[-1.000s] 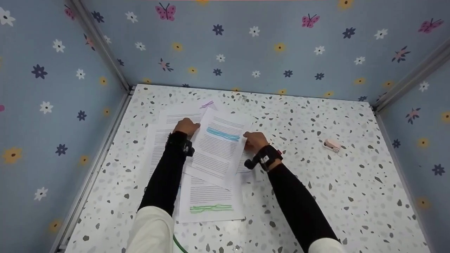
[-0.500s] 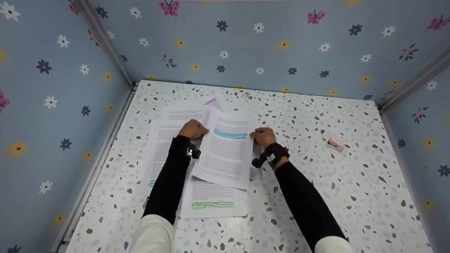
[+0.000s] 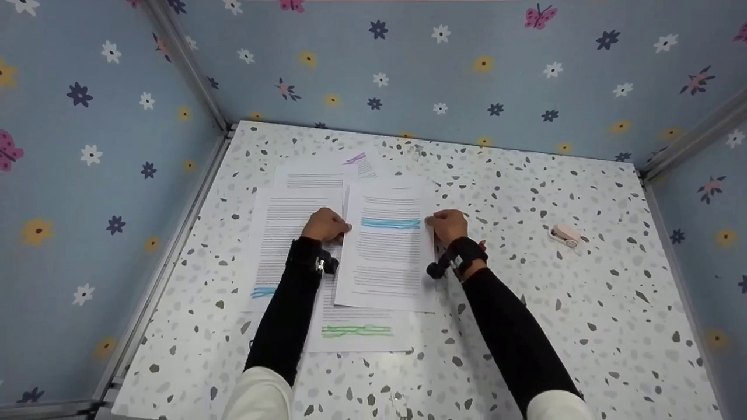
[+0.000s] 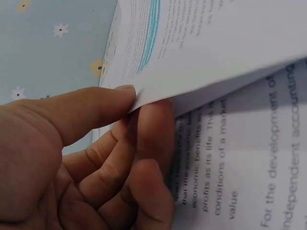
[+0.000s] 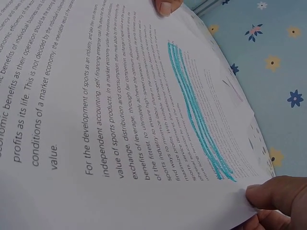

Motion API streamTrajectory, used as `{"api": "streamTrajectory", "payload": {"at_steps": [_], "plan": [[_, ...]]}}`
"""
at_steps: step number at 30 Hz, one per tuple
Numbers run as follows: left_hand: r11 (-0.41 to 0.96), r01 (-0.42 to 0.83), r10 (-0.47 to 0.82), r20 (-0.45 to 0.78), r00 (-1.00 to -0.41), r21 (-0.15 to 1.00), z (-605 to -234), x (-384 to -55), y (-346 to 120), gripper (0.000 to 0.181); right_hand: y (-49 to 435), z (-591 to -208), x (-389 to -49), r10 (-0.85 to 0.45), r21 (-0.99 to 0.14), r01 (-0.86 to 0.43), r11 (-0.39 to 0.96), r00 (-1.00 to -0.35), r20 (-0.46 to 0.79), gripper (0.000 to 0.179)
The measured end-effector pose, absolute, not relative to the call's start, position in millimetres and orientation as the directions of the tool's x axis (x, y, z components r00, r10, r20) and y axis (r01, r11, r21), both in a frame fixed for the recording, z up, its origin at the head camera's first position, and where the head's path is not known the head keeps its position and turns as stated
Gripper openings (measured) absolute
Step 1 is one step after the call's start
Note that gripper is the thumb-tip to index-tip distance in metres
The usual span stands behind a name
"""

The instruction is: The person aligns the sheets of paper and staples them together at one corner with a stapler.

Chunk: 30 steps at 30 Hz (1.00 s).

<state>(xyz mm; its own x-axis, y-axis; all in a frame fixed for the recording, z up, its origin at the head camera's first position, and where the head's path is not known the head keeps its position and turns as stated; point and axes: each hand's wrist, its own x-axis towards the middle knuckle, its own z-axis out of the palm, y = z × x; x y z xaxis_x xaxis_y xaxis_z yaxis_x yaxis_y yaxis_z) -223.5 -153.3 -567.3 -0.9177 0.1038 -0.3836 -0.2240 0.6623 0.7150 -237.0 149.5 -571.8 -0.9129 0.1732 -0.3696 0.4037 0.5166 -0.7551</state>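
A printed sheet of paper with a blue highlighted band is held between both hands, overlapping other pages in the head view. My left hand pinches its left edge; in the left wrist view the thumb lies on top and fingers are curled beneath. At the opposite edge, my right hand pinches the paper, its thumb on the printed face. Under the held sheet lies a page with a green highlight. Left of it is a page with a blue mark, partly covered by the left forearm.
Farther back lie a page and one bearing a purple mark, both partly covered. A small pink stapler-like object rests on the speckled table to the right. Flower-patterned panels stand behind and at both sides.
Both hands have shifted right with the blue-highlighted sheet, which has turned from slanted to nearly straight. More of the left page shows. The view has tilted slightly downward.
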Motion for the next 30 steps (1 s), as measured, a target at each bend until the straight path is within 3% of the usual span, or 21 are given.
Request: {"api": "streamTrajectory", "payload": {"at_steps": [15,23,30], "plan": [[0.610,-0.260,0.078,-0.384,-0.920,0.748,-556,-226,-152,0.023,157,-567,-239,0.173,-0.748,0.382,0.543,-0.922,-0.346,0.040],[0.509,-0.254,0.109,-0.354,-0.929,0.823,-541,-228,-127,0.024,186,-543,-236,0.157,-0.808,0.370,0.458,-0.929,-0.336,0.042],[0.452,-0.223,0.149,-0.319,-0.936,0.864,-527,-226,-98,0.021,220,-532,-228,0.183,-0.797,0.341,0.498,-0.940,-0.287,0.041]]}}
